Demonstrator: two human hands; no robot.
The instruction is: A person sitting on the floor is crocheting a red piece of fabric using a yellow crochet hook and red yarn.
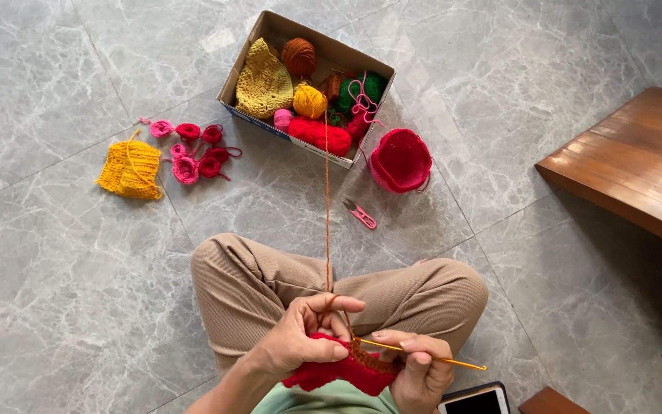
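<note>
Crochet piece, red with a brown top row, held low in the frame over the person's crossed legs in tan trousers.

Left hand: closed on the piece's upper left edge, thumb pressed onto the red fabric, forefinger raised and crooked with the brown yarn strand running over it.

Right hand: fingers curled shut around an orange crochet hook, which lies nearly level, its tip at the brown row, its tail jutting right past the knuckles.

Yarn strand: taut, running straight up the frame from the left forefinger to the cardboard box, crossing bare floor between the knees and the box.

Cardboard box: open-topped, set at an angle on the grey marble tile floor; holds a yellow crocheted piece, a brown ball, a yellow ball, red, green and pink yarn.

Red-and-pink crocheted bowl: touching or just beside the box's right corner.

Pink thread snips: alone on tile, between bowl and right knee.

Small pink and red crocheted rounds: clustered left of the box.

Yellow knitted square: just left of the rounds.

Wooden bench: right edge, well apart from the hands.

Phone: bottom edge, near the right hand.

Open tile lies wide to the left of the legs.
</note>
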